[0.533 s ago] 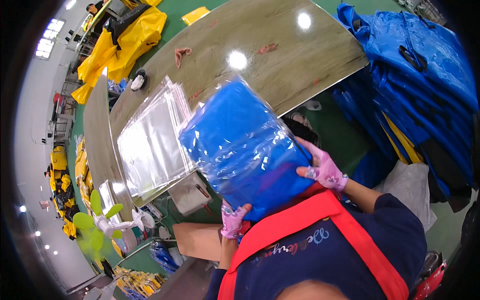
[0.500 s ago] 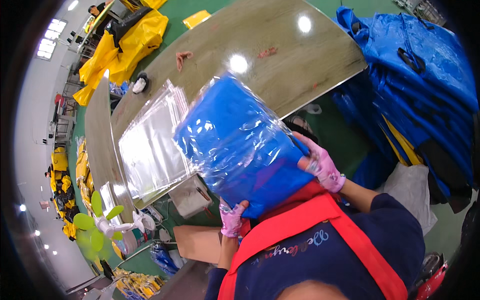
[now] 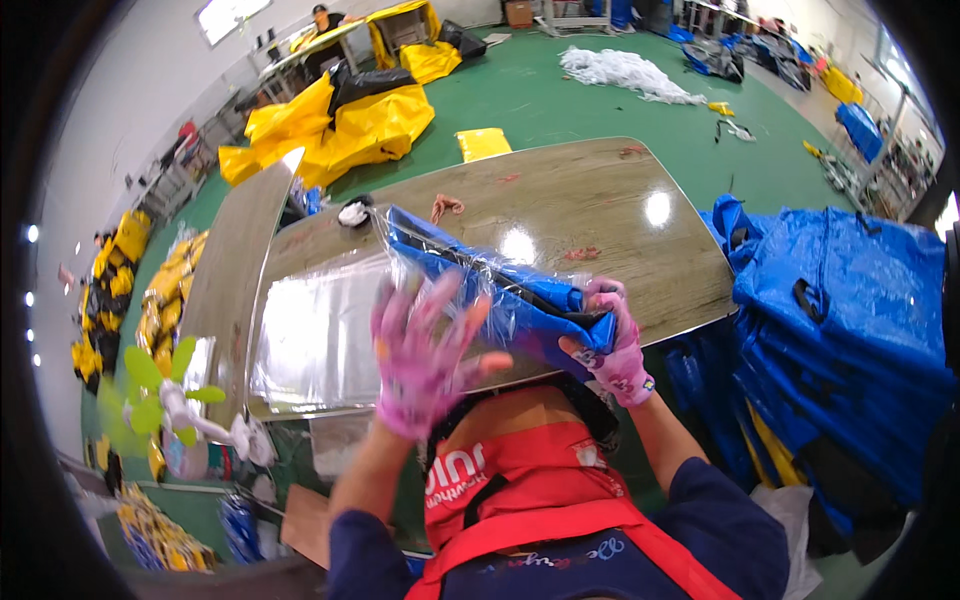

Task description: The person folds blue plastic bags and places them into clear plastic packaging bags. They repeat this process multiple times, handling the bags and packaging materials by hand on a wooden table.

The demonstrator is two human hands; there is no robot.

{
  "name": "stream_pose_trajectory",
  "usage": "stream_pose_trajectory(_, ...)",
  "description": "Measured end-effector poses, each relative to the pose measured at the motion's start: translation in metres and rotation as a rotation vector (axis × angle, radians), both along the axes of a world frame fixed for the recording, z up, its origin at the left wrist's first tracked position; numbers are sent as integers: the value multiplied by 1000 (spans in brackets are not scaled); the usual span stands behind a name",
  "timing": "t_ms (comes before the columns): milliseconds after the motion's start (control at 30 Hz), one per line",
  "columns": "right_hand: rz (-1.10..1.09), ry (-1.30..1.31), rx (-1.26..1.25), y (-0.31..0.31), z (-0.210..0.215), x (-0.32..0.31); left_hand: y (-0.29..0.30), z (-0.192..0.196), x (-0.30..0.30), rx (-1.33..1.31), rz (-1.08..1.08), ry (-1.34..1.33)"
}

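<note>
A folded blue item in a clear plastic bag [image 3: 520,285] is held up over the near edge of the wood-look table [image 3: 590,200], its folded edge with dark trim toward me. My right hand [image 3: 622,350], in a pink patterned glove with bare fingertips, grips its right end. Off to the item's left side, my left hand [image 3: 420,350], gloved alike and slightly blurred, is raised with fingers spread and holds nothing. Beside that hand, a stack of clear plastic bags [image 3: 315,335] lies on the table.
Large blue bags [image 3: 840,290] are heaped at the right of the table. Yellow material [image 3: 340,125] lies on the floor beyond its far left. A green-bladed fan [image 3: 160,395] stands at left. A white pile [image 3: 630,75] sits on the far floor.
My left hand has let go of the bagged blue item and opened out. The item has tipped from its broad face to its edge. My view has risen toward the far floor.
</note>
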State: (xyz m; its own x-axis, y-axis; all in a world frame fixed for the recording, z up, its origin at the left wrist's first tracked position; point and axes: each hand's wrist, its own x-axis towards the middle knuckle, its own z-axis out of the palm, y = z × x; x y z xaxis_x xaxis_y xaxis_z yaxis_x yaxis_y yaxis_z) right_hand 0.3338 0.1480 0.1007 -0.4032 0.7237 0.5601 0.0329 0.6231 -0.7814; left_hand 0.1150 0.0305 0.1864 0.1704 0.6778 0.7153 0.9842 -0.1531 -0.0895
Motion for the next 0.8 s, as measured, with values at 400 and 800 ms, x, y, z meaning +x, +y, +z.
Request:
stream_pose_trajectory(400,-128,626,-398,29,-90,-28,53,-1,112,-108,-711,-206)
stream_pose_trajectory(800,12,1137,-819,48,55,-37,35,-134,102,-269,-662,-2045)
